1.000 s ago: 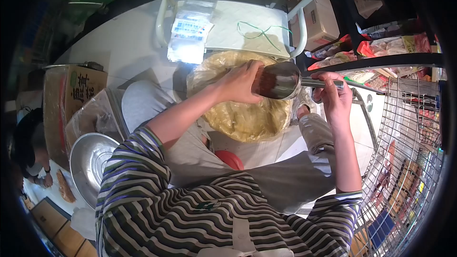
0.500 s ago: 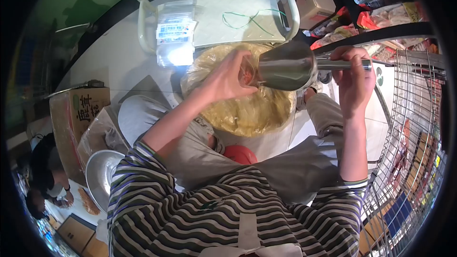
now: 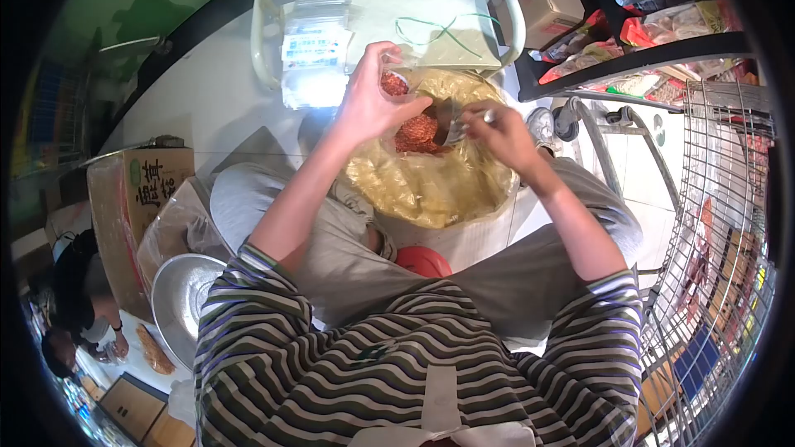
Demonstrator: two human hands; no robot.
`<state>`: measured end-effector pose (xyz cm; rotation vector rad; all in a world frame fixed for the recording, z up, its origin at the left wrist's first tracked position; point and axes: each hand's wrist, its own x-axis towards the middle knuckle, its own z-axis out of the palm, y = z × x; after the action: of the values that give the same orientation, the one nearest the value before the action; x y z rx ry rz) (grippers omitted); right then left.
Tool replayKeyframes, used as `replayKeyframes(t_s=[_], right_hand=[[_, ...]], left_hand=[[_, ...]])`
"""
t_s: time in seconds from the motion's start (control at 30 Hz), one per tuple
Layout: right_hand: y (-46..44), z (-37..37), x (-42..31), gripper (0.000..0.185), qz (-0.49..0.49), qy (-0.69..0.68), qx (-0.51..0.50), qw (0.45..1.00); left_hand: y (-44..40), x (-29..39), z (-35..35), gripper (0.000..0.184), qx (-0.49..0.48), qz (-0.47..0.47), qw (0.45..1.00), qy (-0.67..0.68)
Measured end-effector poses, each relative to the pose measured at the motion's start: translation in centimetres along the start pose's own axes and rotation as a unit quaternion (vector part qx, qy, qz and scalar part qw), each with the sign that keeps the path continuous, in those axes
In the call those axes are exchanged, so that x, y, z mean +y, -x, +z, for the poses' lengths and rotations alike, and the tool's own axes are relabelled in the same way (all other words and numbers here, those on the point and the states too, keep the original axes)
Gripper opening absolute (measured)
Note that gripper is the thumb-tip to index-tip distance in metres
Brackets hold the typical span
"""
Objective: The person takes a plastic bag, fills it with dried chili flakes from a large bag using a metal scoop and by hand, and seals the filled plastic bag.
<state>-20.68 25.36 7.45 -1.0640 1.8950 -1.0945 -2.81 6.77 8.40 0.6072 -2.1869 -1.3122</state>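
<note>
A small clear plastic bag (image 3: 395,83) with dark red bits inside is gripped by my left hand (image 3: 368,103), its thumb stretched toward the right. My right hand (image 3: 501,136) is closed around the handle of a metal scoop (image 3: 448,122). The scoop's head is lowered into a large sack lined with yellowish plastic (image 3: 397,194), against a mound of red, flaky dried spice (image 3: 420,132). Exactly which spice it is I cannot tell. Part of the scoop's bowl is hidden by the spice and my fingers.
Stacked clear packing bags (image 3: 315,54) and a green string (image 3: 439,33) lie on a white chair seat (image 3: 377,12). A red round object (image 3: 422,261) sits between my legs. Left are a metal bowl (image 3: 178,298), a carton (image 3: 120,215) and another person (image 3: 83,290); right, a wire rack (image 3: 712,281).
My right hand has brought the scoop down and left into the sack, where the red spice now shows. My left hand has shifted up and left with the bag.
</note>
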Motion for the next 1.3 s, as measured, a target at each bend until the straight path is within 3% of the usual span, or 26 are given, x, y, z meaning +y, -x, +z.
replayKeyframes(t_s=[0.03, 0.13, 0.2, 0.23, 0.3, 0.33, 0.4, 0.47, 0.5, 0.53, 0.57, 0.63, 0.7, 0.87, 0.97, 1.03, 1.3], right_hand=[[-0.5, 1.2, 2.6, 0.033, -0.017, 0.010, -0.020, 1.000], [-1.2, 3.7, 5.8, 0.035, 0.051, 0.022, -0.012, 0.998], [-1.5, 4.7, 6.8, 0.030, 0.078, 0.169, -0.022, 0.982], [-1.7, 5.2, 8.4, 0.030, 0.077, 0.170, -0.024, 0.982], [-1.9, 5.9, 10.4, 0.025, 0.065, 0.340, -0.066, 0.936], [-2.1, 5.8, 9.5, 0.027, 0.176, 0.321, -0.128, 0.922], [-2.1, 7.0, 10.3, 0.027, 0.179, 0.356, -0.132, 0.908], [-2.5, 7.5, 11.0, 0.028, 0.181, 0.392, -0.133, 0.892], [-2.6, 7.8, 9.4, 0.029, 0.219, 0.400, -0.136, 0.879], [-2.7, 8.0, 7.8, 0.030, 0.256, 0.407, -0.139, 0.866], [-2.8, 7.9, 6.3, 0.030, 0.257, 0.405, -0.137, 0.867], [-3.0, 8.1, 4.3, 0.029, 0.250, 0.435, -0.138, 0.854], [-3.4, 8.5, 5.1, 0.027, 0.225, 0.464, -0.122, 0.848], [-3.7, 9.6, 9.8, 0.021, 0.129, 0.561, -0.065, 0.815], [-3.4, 9.8, 8.5, 0.019, 0.128, 0.562, -0.154, 0.803], [-2.7, 10.0, 9.1, 0.018, 0.044, 0.560, -0.198, 0.803], [-1.8, 9.4, 10.5, 0.036, 0.071, 0.413, -0.154, 0.895]], left_hand=[[0.0, 0.1, -0.3, 0.077, 0.011, -0.005, 1.000, 0.010], [-0.2, -0.3, -1.0, 0.077, 0.027, -0.009, 0.999, 0.032], [-0.1, -0.2, -1.5, 0.077, 0.037, -0.007, 0.999, 0.038], [-0.2, 0.0, -1.7, 0.079, 0.046, -0.006, 0.998, 0.042], [-0.1, -0.2, -2.0, 0.082, 0.052, -0.006, 0.998, 0.046], [-0.1, -0.3, -1.9, 0.081, 0.059, 0.007, 0.997, 0.057], [0.0, 0.1, -2.0, 0.081, 0.066, 0.021, 0.995, 0.072], [0.1, 1.1, -2.6, 0.072, 0.054, -0.054, 0.970, 0.233], [-0.1, 0.7, -2.9, 0.072, 0.051, -0.052, 0.969, 0.234], [-0.2, 0.2, -3.3, 0.070, 0.047, -0.043, 0.938, 0.341], [-0.3, -0.2, -3.6, 0.068, 0.043, -0.034, 0.896, 0.442], [-0.1, 0.5, -4.4, 0.065, 0.030, -0.017, 0.902, 0.431], [0.1, 0.5, -4.7, 0.062, 0.036, -0.039, 0.867, 0.496], [0.2, 0.0, -4.7, 0.061, 0.017, -0.026, 0.873, 0.486], [0.0, 0.3, -4.8, 0.061, 0.018, -0.023, 0.881, 0.472], [0.1, 0.5, -4.7, 0.061, 0.020, -0.025, 0.889, 0.456], [0.1, 0.2, -3.9, 0.066, 0.024, -0.020, 0.922, 0.385]])
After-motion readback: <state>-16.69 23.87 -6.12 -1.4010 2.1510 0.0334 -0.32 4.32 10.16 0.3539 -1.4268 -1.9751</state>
